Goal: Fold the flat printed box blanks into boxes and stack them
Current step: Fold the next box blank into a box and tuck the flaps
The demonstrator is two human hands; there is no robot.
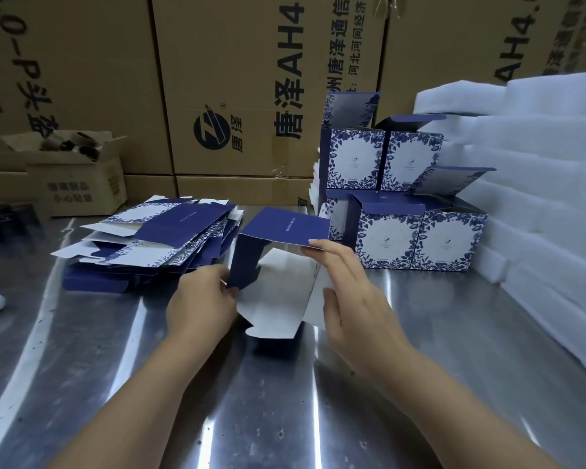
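Found several folded boxes (pixel 394 228) already stacked in tiers toward the far right corner of the counter (pixel 285 418), lids not yet closed. Judged the job well short of done, with a thick pile of flat blanks (pixel 170 231) waiting toward the far left edge. Held one blank (pixel 286 226) at mid-counter, half opened into a tube. Pinched its navy left wall with the fingers (pixel 217 277) of the left hand (pixel 200 301). Clamped the near right corner of the navy top panel with the fingers (pixel 330 249) of the right hand (pixel 351 294), thumb out beside a white flap. Turned open end and white flaps toward the near edge, long axis seemingly running near edge to far.
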